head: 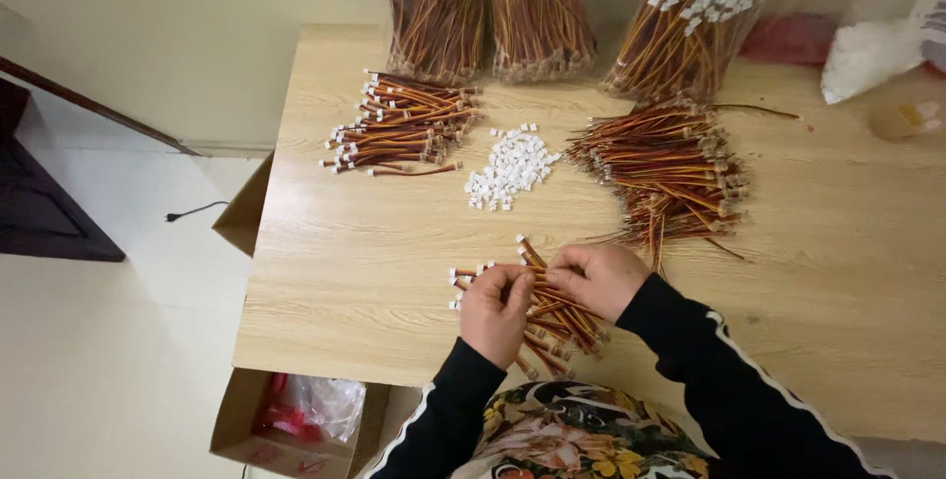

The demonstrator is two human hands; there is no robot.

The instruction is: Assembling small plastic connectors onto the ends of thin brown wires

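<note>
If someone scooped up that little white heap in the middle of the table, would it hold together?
Probably not. The white heap is many tiny loose pieces, so it would likely spill and scatter. Each piece looks light and blocky, so sliding seems likelier than rolling. A few already lie apart at its edge.

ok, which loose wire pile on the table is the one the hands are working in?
The small pile at the near edge, under the left hand and right hand. The left pile and right pile lie farther back, untouched.
</note>
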